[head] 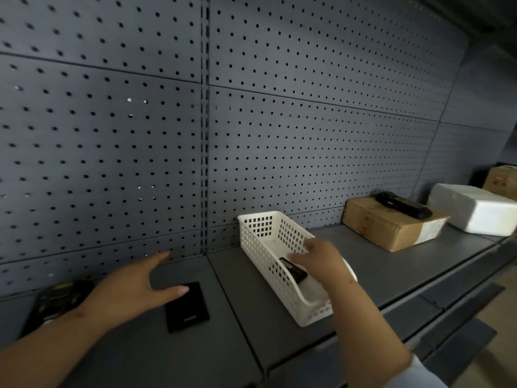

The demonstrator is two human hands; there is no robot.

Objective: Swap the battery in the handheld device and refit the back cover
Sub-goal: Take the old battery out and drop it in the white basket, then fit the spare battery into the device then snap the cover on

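Observation:
A flat black rectangular piece [187, 308], either a cover or a battery, lies on the grey shelf [391, 264]. My left hand [131, 287] hovers over it, fingers spread and holding nothing, the thumb above its far end. Left of my wrist lies a dark device [60, 298] that is blurred and partly hidden. My right hand [321, 259] reaches into a white perforated basket [260, 233], its fingertips pinching the end of a small black battery [295, 271] that sits tilted inside.
A grey pegboard wall [251, 135] backs the shelf. To the right, a second black handheld device [402, 205] lies on a cardboard box [386, 228]. Beyond it are a white foam block [475, 211] and another carton [502, 179]. The shelf's front edge runs at lower right.

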